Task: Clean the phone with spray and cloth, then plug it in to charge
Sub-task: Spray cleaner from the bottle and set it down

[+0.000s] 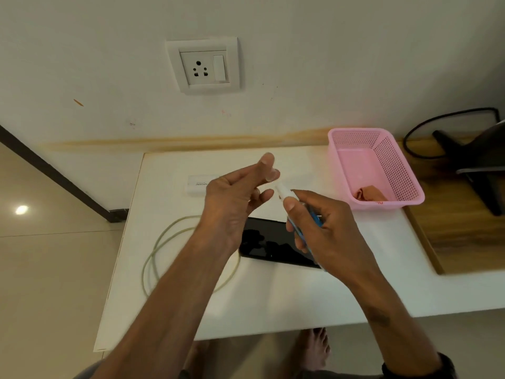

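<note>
A black phone lies screen up on the white table, partly hidden under my hands. My right hand grips a small spray bottle with a blue label above the phone, its white nozzle pointing up and left. My left hand is raised just left of the nozzle, with thumb and forefinger pinching what looks like a small clear cap. An orange cloth lies in the pink basket. A pale charging cable lies coiled at the left, and a white charger adapter sits behind my left hand.
A wall socket with a switch sits above the table's back edge. A black monitor stand and cord occupy the wooden desk at the right. The table's left and front edges drop to tiled floor, and bare feet show below the front edge.
</note>
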A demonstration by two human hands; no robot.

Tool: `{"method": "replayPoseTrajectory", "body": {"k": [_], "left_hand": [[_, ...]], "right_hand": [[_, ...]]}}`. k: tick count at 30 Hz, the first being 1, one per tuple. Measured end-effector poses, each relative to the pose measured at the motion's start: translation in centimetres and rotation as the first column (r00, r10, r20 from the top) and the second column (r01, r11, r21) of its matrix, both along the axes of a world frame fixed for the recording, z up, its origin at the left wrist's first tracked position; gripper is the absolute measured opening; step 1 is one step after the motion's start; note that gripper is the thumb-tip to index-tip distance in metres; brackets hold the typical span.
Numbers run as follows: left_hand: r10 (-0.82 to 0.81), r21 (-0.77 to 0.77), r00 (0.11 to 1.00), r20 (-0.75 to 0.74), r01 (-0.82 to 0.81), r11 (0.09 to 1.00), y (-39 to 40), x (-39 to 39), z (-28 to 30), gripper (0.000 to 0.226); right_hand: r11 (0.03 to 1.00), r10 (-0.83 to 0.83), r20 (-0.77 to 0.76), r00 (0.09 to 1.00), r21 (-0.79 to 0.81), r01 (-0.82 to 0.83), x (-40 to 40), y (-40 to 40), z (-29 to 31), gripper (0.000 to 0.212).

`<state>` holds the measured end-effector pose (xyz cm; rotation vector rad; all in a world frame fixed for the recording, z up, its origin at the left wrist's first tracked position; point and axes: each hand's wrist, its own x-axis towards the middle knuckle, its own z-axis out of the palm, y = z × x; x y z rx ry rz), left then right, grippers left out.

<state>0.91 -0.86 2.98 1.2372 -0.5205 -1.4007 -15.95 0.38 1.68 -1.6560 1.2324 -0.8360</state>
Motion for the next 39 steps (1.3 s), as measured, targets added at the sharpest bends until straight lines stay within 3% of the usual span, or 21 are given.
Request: {"method": "replayPoseTrajectory", "body": {"k": [6,9,13,17,19,26,28,33,39], "left_hand": [[0.101,0.067,0.986,-0.131,-0.093,0.993,-0.1,0.6,0.2,0.017],[0.124,0.099,0.979,-0.165,-0.109,0.989,-0.1,0.6,0.1,0.011],[0.116,0.093,0.986,-0.122,-0.105,0.99,-0.3,0.9,-0.1,0.012],[0.112,0.097,0.991,-0.07,-0.105,0.99,-0.4,1.0,-0.3,0.017],[0.116,0.1,0.991,-0.068,-0.108,0.989,-0.4,0.8,-0.2,0.017],[0.121,0.096,0.99,-0.074,-0.113,0.989,-0.5,0.9,-0.2,0.02],[0.12,0.095,0.99,-0.071,-0.113,0.989,-0.5,0.9,-0.3,0.022],[0.117,0.092,0.991,-0.062,-0.111,0.989,-0.4,0.7,-0.2,0.019],[0.121,0.101,0.991,-0.058,-0.115,0.988,-0.4,0.8,-0.1,0.02]], "right_hand": [[0.93,-0.022,0.31,0.951,0.355,-0.094,0.0,0.3,1.0,0.036],[0.796,-0.13,0.568,0.812,0.548,-0.256,-0.4,0.4,1.3,0.039],[0.71,-0.156,0.77,0.619,0.523,-0.471,-0.9,0.2,1.6,0.036],[0.667,-0.157,0.821,0.549,0.498,-0.555,-1.3,0.0,1.6,0.04],[0.69,-0.152,0.796,0.586,0.51,-0.513,-1.1,0.1,1.4,0.04],[0.896,-0.154,0.536,0.83,0.43,-0.112,-0.2,-0.3,0.9,0.042],[0.917,-0.129,0.493,0.86,0.39,-0.086,-0.2,-0.2,1.0,0.042],[0.976,-0.034,0.248,0.968,0.218,-0.022,0.1,0.0,1.0,0.02],[0.984,-0.046,0.132,0.99,0.176,0.023,-0.1,-0.1,0.2,0.017]]}}
